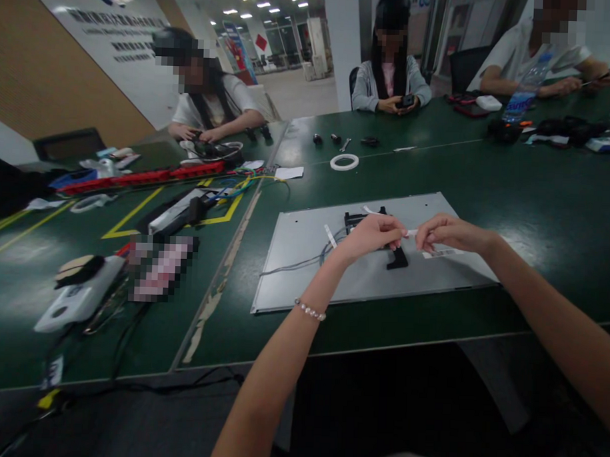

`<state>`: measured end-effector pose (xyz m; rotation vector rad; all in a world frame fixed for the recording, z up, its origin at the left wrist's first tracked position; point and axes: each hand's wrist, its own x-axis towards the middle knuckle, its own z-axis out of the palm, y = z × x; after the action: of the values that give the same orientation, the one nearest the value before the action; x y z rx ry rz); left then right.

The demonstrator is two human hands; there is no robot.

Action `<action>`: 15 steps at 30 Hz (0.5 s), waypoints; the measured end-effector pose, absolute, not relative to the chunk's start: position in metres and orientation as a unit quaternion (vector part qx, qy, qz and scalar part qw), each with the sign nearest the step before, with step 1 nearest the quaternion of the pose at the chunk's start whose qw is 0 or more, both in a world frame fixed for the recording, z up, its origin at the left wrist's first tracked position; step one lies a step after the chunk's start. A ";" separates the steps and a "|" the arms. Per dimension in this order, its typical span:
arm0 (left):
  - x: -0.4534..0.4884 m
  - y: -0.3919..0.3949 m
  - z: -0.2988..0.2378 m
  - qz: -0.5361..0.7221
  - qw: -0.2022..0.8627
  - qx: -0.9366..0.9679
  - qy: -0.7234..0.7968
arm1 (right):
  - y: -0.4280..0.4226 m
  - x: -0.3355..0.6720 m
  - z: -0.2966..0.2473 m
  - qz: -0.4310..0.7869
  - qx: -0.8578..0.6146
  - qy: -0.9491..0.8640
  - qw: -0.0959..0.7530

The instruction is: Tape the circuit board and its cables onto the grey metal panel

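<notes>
My left hand (372, 236) and my right hand (449, 233) meet above a light grey panel (283, 281) lying on the table. Between their pinched fingertips stretches a small white strip (411, 233), perhaps tape or a label. Below the right fingers shows a white piece with dark print (438, 253); whether it hangs from the hand or lies on the panel I cannot tell. A black bracket-like part (398, 260) rests on the panel, partly hidden by my left hand. Grey cables (296, 263) with a white tag (330, 236) run from it leftward.
On the green table, a roll of white tape (344, 162) lies beyond the panel, near a small wrench (345, 144). To the left are a red strip (151, 176), a white device (80, 294) and cables. Several people sit around; a bottle (524, 93) stands far right.
</notes>
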<state>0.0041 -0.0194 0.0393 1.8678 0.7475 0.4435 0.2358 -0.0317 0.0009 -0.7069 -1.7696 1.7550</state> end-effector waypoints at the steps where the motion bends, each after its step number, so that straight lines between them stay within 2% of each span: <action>1: 0.002 -0.020 0.036 0.196 0.528 0.764 0.314 | -0.032 0.234 0.002 0.653 -0.274 -0.652 0.270; 6: 0.000 -0.017 0.025 0.230 0.533 0.742 0.336 | -0.034 0.227 0.006 0.606 -0.376 -0.637 0.292; 11: 0.001 -0.024 0.027 0.191 0.494 0.742 0.412 | -0.030 0.229 0.005 0.585 -0.435 -0.648 0.220; 15: -0.003 -0.027 0.027 0.148 0.479 0.743 0.444 | -0.030 0.230 0.003 0.567 -0.476 -0.643 0.195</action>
<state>-0.0030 -0.0265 0.0274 1.8135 1.0832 0.3616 0.2299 -0.0297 0.0032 -1.3338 -1.8031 1.5894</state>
